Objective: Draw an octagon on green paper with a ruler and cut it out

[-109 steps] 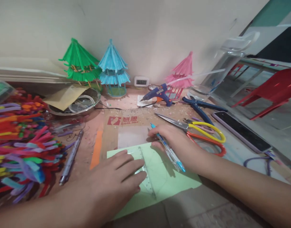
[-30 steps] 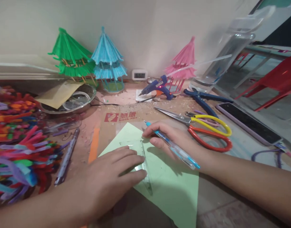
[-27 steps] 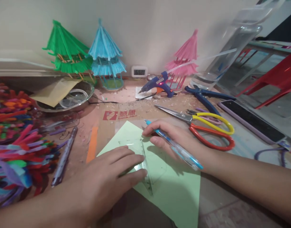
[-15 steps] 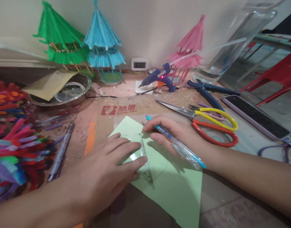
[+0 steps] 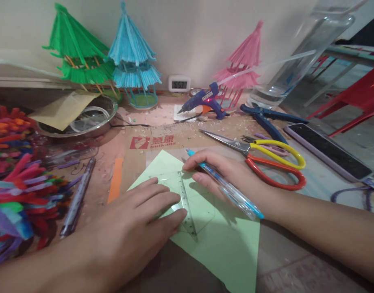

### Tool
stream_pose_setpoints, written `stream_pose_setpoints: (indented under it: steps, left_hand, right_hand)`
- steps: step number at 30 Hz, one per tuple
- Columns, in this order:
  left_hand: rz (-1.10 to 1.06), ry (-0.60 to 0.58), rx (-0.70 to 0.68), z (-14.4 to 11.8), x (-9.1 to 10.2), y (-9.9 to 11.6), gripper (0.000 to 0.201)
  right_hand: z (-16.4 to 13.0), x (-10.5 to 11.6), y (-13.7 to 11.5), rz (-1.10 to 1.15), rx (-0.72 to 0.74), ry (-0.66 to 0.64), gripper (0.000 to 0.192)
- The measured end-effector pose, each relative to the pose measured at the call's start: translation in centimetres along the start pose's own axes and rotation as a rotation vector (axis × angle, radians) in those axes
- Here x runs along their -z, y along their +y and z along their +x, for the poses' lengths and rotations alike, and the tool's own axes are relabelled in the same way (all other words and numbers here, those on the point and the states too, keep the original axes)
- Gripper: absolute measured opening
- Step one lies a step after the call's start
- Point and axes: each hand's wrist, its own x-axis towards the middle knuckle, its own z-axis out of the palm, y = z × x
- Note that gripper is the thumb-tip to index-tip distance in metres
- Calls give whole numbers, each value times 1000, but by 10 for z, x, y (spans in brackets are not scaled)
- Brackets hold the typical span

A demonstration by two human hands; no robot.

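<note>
A light green sheet of paper (image 5: 235,248) lies at an angle before me, with faint pencil-like lines on it. On it rests a clear plastic set square (image 5: 187,211) with a marked edge. My left hand (image 5: 144,219) lies over the set square's left part, fingers extended and fingertips near the marked edge; it hides much of the square. My right hand (image 5: 217,171) holds a clear and light blue pen (image 5: 223,185) loosely between thumb and fingers. The pen's tip points up and away, off the paper.
Scissors (image 5: 275,167), blue pliers (image 5: 266,118) and a phone (image 5: 330,150) lie right. A glue gun (image 5: 202,99) with a lit red light stands behind, near a small clock (image 5: 179,84) and pipe-cleaner towers (image 5: 135,61). Left are pipe cleaners (image 5: 19,195), a marker (image 5: 79,197) and a metal bowl (image 5: 104,118).
My left hand's fingers have shifted slightly left and towards me, baring more of the set square. My right hand and the pen have hardly moved.
</note>
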Motion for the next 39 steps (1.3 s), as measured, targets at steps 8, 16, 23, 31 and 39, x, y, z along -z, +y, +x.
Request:
stream_pose_setpoints:
  steps: [8, 16, 23, 31, 39]
  left_hand:
    - [-24, -87, 25, 9, 12, 1, 40]
    - [-4, -67, 13, 11, 9, 2, 46]
    - [-34, -72, 27, 6, 6, -2, 39]
    - [-17, -83, 7, 4, 8, -2, 38]
    - [-13, -65, -2, 0, 5, -4, 39]
  right_hand:
    - [0, 2, 0, -13, -8, -9, 14]
    - [-1, 1, 0, -2, 21, -12, 13]
    - [0, 3, 0, -20, 24, -19, 13]
    - [0, 2, -1, -19, 43, -24, 12]
    - [0, 4, -2, -20, 27, -49, 12]
